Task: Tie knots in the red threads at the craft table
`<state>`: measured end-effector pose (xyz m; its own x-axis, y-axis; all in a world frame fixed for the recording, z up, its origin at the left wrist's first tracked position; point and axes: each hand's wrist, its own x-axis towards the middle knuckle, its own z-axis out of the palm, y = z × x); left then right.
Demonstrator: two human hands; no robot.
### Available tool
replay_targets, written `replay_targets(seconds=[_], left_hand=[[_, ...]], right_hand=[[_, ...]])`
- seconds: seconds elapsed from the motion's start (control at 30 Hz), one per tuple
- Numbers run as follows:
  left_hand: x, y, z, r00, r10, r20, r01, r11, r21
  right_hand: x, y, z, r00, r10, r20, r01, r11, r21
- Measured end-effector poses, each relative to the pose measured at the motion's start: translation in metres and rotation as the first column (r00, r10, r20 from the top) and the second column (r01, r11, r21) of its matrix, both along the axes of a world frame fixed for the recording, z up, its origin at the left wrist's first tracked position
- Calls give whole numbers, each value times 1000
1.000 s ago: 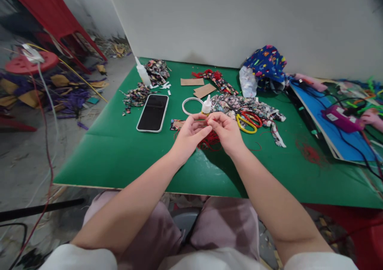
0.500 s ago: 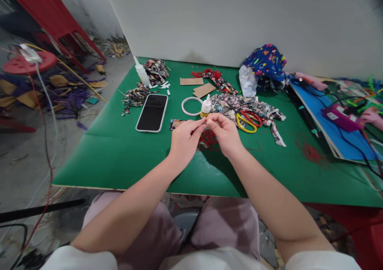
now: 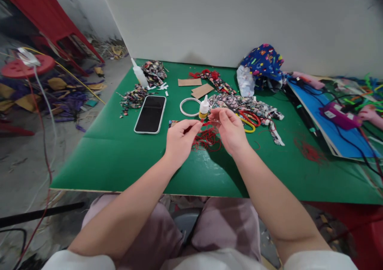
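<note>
My left hand point(image 3: 181, 137) is closed, thumb and fingertips pinching a short red strand point(image 3: 207, 123) that looks like cord. The strand runs across toward my right hand point(image 3: 231, 130), whose thumb and index finger are pressed together; the exact grip is too small to make out. Below both hands lies a loose tangle of red cord point(image 3: 207, 139). A small glue bottle point(image 3: 204, 107) with a white nozzle stands just beyond my fingertips. Scissors point(image 3: 250, 120) with red and yellow handles lie beyond my right hand, partly hidden by it.
A phone point(image 3: 150, 115) lies on the green table point(image 3: 119, 162) at left, near a white squeeze bottle point(image 3: 139, 74). A white ring point(image 3: 190, 107), cardboard pieces point(image 3: 202, 90) and floral fabric point(image 3: 227, 101) lie behind. A purple device point(image 3: 340, 114) with cables rests at right.
My hands have moved apart, the right one shifting to the right, and the red strand now shows between them. More of the glue bottle and red tangle is visible.
</note>
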<state>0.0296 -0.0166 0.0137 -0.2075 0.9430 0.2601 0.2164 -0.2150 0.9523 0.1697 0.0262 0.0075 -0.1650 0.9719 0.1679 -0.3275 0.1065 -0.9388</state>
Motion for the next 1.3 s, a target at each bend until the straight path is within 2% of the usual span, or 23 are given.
replay_targets(seconds=[0.07, 0.13, 0.2, 0.3, 0.37, 0.57, 0.73, 0.93, 1.1, 1.3], left_hand=[[-1, 0, -1, 995, -42, 88, 45, 999, -26], [-2, 0, -1, 991, -90, 97, 91, 996, -13], [-3, -1, 0, 994, -110, -4, 111, 993, 44], [-5, -2, 2, 973, -79, -217, 112, 983, 142], [-5, -2, 3, 954, -60, -293, 116, 977, 178], [-6, -1, 1, 914, -40, -404, 128, 973, 193], [-5, -2, 1, 900, -35, -434, 118, 979, 165], [-2, -2, 0, 930, -32, -365, 85, 988, 130], [-1, 0, 1, 982, -67, -176, 72, 997, 23], [1, 1, 2, 997, -76, 33, 79, 993, -84]], right_hand=[[3, 2, 1, 999, 1, 50, 0, 1000, -14], [5, 3, 2, 993, 40, 110, -38, 999, -22], [6, 3, 3, 981, 99, 168, -97, 995, -19], [8, 2, 6, 957, 176, 231, -181, 984, -2], [9, 1, 8, 948, 194, 253, -201, 980, 4], [9, 2, 9, 940, 194, 280, -205, 979, 8], [7, 1, 9, 937, 149, 317, -168, 985, 31], [6, 1, 9, 929, 92, 358, -133, 987, 90], [5, 2, 6, 936, 60, 348, -106, 987, 117], [4, 1, 5, 941, 45, 335, -85, 991, 105]])
